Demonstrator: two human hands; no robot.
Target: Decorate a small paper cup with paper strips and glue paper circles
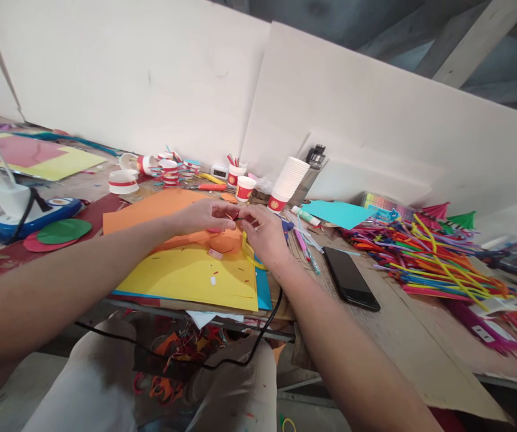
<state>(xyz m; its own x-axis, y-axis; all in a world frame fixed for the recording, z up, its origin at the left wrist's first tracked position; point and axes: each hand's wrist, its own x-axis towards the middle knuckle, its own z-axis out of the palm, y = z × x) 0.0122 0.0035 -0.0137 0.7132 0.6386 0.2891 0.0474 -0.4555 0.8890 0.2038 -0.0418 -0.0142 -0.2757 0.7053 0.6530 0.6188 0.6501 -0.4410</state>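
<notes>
My left hand (207, 216) and my right hand (265, 234) meet above a yellow paper sheet (186, 277), fingertips pinched together on a small red piece (236, 215) between them. Just below the fingers lies an orange paper cutout (225, 242). A yellow loop, perhaps a scissors handle (248, 253), hangs beside my right palm. An orange sheet (150, 210) lies under my left forearm, and a blue sheet's edge (264, 291) shows under the yellow one.
A black phone (351, 279) lies right of my right wrist. A heap of coloured pipe cleaners (433, 261) fills the right side. Stacked white paper cups (288, 180), cut cup rings (168, 168), a glue gun on its stand (29, 213) and a black cable (240, 354) are around.
</notes>
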